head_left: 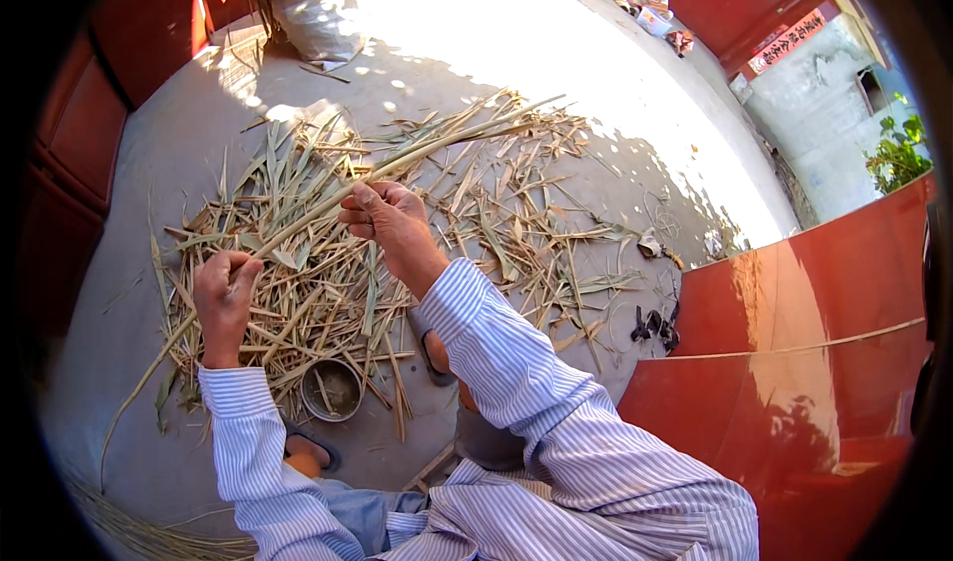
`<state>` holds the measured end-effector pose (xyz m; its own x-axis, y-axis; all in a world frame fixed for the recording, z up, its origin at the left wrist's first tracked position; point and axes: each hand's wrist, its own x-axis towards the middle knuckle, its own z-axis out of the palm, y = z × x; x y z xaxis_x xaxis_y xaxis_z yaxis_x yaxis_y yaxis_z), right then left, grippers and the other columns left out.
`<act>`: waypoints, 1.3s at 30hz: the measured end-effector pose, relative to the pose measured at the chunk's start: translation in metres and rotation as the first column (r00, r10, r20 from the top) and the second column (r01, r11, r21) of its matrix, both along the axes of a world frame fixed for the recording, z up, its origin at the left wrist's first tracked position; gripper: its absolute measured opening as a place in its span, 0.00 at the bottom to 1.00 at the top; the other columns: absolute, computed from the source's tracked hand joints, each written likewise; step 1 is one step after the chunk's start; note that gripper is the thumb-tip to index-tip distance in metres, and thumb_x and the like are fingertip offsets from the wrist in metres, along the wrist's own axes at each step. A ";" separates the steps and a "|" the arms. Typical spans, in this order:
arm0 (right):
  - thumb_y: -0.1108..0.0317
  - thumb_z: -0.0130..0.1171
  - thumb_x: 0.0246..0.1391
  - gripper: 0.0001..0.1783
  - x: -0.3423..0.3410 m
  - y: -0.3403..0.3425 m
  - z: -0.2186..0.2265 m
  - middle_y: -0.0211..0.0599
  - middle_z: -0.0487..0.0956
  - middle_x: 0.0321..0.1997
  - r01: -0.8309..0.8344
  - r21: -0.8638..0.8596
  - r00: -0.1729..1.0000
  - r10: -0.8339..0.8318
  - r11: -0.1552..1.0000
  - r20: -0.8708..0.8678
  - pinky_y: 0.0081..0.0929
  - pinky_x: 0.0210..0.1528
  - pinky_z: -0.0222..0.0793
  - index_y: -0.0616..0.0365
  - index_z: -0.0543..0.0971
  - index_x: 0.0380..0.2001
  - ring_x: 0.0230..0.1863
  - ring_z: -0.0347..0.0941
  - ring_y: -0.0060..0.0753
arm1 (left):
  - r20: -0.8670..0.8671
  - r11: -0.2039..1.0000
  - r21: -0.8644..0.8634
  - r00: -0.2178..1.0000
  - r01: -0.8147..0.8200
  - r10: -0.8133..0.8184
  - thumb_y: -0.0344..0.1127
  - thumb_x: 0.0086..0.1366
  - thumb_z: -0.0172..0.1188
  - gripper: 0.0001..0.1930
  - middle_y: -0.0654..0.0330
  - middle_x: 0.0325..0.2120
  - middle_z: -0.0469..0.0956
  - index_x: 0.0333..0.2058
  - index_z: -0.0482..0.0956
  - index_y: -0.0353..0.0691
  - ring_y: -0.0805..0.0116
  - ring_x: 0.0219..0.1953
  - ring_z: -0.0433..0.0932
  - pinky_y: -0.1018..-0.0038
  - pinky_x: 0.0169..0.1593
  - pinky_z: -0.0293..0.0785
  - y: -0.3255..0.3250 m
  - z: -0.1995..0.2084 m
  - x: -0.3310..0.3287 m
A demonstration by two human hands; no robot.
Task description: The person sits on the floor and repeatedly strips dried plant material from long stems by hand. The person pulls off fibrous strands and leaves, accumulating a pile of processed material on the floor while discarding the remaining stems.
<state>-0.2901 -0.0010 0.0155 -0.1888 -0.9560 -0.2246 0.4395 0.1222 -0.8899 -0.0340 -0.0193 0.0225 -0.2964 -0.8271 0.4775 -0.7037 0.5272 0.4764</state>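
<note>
Looking down from my head, I see both my forearms in blue-and-white striped sleeves reaching out over a grey concrete floor (179, 154). My left hand (224, 293) is closed in a fist around a long pale green reed stalk (417, 154), low on its length. My right hand (387, 218) grips the same stalk further up, fingers curled and thumb pressed against it. The stalk runs on a slant between my hands, its lower end trailing toward the floor at my left and its upper end pointing away to the upper right. Beneath my hands lies a wide scattered heap of dry stripped leaves (496, 213), straw-coloured and green. A small round metal bowl (333, 390) sits on the floor near my left sleeve, at the edge of the heap. Red door panels (814, 362) stand at my right. A grey sack (313, 10) rests at the far side, beside a patch of bright sunlight. Far off, another person (651, 0) sits by a red wall.
</note>
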 end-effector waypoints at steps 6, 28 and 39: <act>0.60 0.51 0.65 0.13 -0.023 -0.001 -0.006 0.36 0.81 0.34 0.104 0.003 0.995 -0.104 0.995 0.008 0.21 0.33 0.76 0.60 0.74 0.40 0.32 0.79 0.25 | -0.055 0.923 0.376 0.996 0.080 -0.064 0.31 0.56 0.67 0.09 0.62 0.23 0.75 0.29 0.75 0.35 0.71 0.28 0.71 0.72 0.32 0.67 0.002 0.001 0.024; 0.67 0.52 0.63 0.11 -0.019 0.000 -0.007 0.43 0.83 0.37 -0.151 -0.007 0.988 0.151 0.988 0.022 0.18 0.36 0.82 0.66 0.76 0.39 0.33 0.82 0.28 | -0.533 0.955 0.283 0.842 0.084 0.083 0.34 0.57 0.69 0.09 0.64 0.24 0.81 0.31 0.81 0.35 0.80 0.26 0.76 0.81 0.31 0.71 0.014 -0.028 -0.027; 0.68 0.53 0.63 0.12 -0.033 -0.006 -0.019 0.46 0.83 0.37 -0.116 0.055 0.992 0.118 0.992 -0.042 0.18 0.35 0.83 0.68 0.76 0.40 0.33 0.82 0.30 | 0.076 0.903 -0.205 0.914 -0.377 0.399 0.46 0.59 0.66 0.18 0.57 0.30 0.81 0.40 0.79 0.38 0.65 0.28 0.78 0.69 0.31 0.71 -0.017 -0.017 0.073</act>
